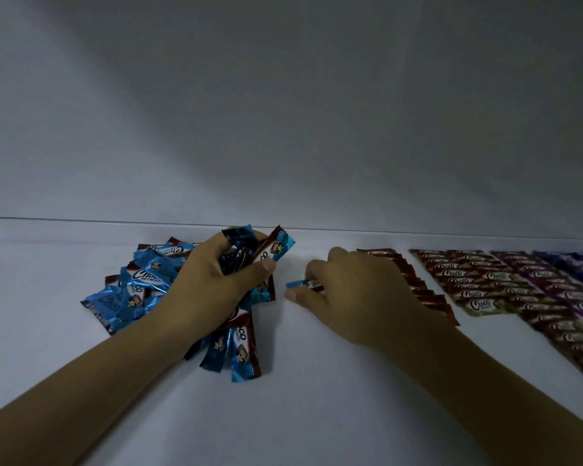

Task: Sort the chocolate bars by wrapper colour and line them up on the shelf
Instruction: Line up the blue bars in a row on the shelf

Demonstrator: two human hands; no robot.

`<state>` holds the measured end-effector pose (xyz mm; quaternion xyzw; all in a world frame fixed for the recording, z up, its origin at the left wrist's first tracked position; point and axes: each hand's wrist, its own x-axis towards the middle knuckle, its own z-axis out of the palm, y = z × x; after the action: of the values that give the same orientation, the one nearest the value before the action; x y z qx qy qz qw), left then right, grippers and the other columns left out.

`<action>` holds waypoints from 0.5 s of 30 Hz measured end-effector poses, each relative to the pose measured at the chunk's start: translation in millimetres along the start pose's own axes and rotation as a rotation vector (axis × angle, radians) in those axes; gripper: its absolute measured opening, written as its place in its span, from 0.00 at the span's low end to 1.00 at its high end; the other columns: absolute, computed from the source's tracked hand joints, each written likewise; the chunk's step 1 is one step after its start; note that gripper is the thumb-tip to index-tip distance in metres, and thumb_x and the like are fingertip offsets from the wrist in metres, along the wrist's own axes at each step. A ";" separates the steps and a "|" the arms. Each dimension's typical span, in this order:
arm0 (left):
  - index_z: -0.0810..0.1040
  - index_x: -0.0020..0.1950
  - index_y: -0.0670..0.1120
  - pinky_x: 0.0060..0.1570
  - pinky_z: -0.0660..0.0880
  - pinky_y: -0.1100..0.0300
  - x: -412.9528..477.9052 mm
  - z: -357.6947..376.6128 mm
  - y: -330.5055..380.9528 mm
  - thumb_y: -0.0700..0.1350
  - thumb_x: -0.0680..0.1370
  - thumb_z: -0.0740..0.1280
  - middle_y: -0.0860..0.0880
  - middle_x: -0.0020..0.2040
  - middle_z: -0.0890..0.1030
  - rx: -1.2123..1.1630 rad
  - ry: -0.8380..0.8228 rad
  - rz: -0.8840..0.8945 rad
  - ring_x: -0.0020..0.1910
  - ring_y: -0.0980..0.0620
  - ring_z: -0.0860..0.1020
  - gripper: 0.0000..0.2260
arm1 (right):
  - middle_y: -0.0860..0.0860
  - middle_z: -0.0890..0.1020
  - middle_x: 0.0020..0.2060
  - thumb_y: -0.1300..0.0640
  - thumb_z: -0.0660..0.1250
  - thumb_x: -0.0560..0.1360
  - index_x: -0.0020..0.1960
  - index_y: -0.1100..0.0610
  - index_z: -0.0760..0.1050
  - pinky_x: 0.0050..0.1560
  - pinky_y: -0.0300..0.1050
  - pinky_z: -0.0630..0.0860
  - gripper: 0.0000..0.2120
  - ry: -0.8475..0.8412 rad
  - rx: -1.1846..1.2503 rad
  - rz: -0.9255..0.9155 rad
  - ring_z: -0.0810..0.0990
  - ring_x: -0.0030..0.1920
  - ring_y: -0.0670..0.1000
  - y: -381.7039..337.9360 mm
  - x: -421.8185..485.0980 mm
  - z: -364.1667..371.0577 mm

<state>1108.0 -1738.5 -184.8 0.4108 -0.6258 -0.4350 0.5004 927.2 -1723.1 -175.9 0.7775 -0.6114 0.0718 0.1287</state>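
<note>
My left hand [212,280] grips a bunch of blue-wrapped chocolate bars [246,344] that fan out above and below its fist. Behind it lies a loose pile of blue bars [132,287] on the white shelf [317,381]. My right hand [357,290] pinches a single blue bar [298,284] between thumb and fingers, low over the shelf just left of a row of red bars [418,287]. The hand hides part of that row.
To the right lie further sorted rows: red-and-beige bars [468,284], brownish-pink bars [552,314] that run toward the near right edge, and purple bars [572,267]. A white back wall [283,129] closes the shelf behind. The light is dim.
</note>
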 end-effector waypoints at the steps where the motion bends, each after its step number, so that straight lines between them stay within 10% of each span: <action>1: 0.75 0.45 0.59 0.25 0.72 0.72 -0.2 -0.4 -0.3 0.45 0.74 0.70 0.67 0.34 0.81 0.012 0.002 0.005 0.33 0.66 0.80 0.09 | 0.45 0.63 0.34 0.33 0.52 0.76 0.54 0.50 0.73 0.34 0.40 0.61 0.23 -0.003 0.033 -0.007 0.66 0.36 0.44 -0.2 -0.2 -0.3; 6: 0.76 0.45 0.59 0.25 0.71 0.73 -0.3 0.1 -3.0 0.45 0.74 0.70 0.67 0.34 0.81 0.024 0.010 0.021 0.33 0.67 0.79 0.08 | 0.48 0.77 0.43 0.54 0.61 0.78 0.50 0.53 0.73 0.44 0.44 0.73 0.04 -0.063 0.298 -0.114 0.74 0.42 0.48 -1.0 -2.1 -5.0; 9: 0.77 0.45 0.56 0.27 0.71 0.74 -1.1 3.2 -2.7 0.42 0.74 0.70 0.64 0.35 0.82 0.019 0.005 0.051 0.34 0.65 0.80 0.09 | 0.51 0.78 0.50 0.68 0.61 0.75 0.54 0.55 0.74 0.51 0.46 0.74 0.12 -0.083 0.384 -0.191 0.75 0.49 0.51 -5.9 -3.1 -4.5; 15: 0.77 0.46 0.58 0.26 0.72 0.72 0.3 2.5 -1.7 0.44 0.73 0.71 0.64 0.37 0.82 0.022 0.010 0.015 0.35 0.64 0.80 0.08 | 0.50 0.76 0.50 0.61 0.60 0.76 0.57 0.53 0.72 0.44 0.41 0.59 0.11 0.037 0.094 -0.130 0.64 0.44 0.46 -0.3 1.2 -2.7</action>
<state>1105.6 -1738.9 -186.6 0.4139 -0.6310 -0.4221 0.5023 927.9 -1723.4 -173.0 0.8192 -0.5532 0.1064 0.1076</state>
